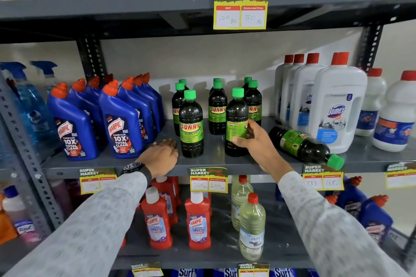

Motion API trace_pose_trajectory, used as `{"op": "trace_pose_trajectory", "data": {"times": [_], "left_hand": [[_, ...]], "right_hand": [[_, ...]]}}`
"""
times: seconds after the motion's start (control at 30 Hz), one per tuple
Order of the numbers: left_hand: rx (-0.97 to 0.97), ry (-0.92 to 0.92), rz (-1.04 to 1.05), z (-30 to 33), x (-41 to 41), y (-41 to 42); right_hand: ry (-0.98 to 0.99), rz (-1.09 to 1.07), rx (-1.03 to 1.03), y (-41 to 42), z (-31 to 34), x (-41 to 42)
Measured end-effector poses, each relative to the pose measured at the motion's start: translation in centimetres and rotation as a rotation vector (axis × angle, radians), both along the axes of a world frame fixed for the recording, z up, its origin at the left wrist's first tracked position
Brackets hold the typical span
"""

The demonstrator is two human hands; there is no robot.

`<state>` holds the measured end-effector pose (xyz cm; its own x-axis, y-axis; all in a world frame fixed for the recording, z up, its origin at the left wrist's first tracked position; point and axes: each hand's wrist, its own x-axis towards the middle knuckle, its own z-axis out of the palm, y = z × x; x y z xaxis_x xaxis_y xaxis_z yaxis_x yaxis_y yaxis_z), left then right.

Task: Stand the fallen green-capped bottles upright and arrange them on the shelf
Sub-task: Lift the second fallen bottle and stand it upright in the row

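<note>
Several dark green-capped Sunny bottles stand upright on the grey middle shelf [216, 162]. The front left one [191, 126] stands free. My right hand [254, 139] is wrapped around the front right upright bottle [236, 119], whose base rests on the shelf. One more green-capped bottle [304, 146] lies on its side to the right, cap pointing over the shelf's front edge. My left hand [161, 155] rests palm down on the shelf just left of the front left bottle, holding nothing, its fingers partly curled.
Blue Harpic bottles [119, 128] crowd the shelf's left part. White Domex jugs [337, 108] stand on the right, right behind the fallen bottle. Price tags [208, 180] hang on the shelf's front edge. Red Harpic bottles [198, 222] and clear bottles fill the shelf below.
</note>
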<state>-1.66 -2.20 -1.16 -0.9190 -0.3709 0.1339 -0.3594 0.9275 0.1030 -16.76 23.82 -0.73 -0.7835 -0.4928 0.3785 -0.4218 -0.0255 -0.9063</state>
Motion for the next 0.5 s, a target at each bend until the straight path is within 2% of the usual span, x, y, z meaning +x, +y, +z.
{"op": "trace_pose_trajectory", "data": {"times": [0.27,0.5], "left_hand": [[-0.01,-0.02,0.011,0.12,-0.04,0.27],[-0.049,-0.05,-0.014,-0.1,-0.2,-0.26]], "right_hand": [[0.074,-0.153,0.013,-0.7,-0.59,0.3],[-0.052,-0.011,-0.028,-0.2,-0.38,-0.5]]}}
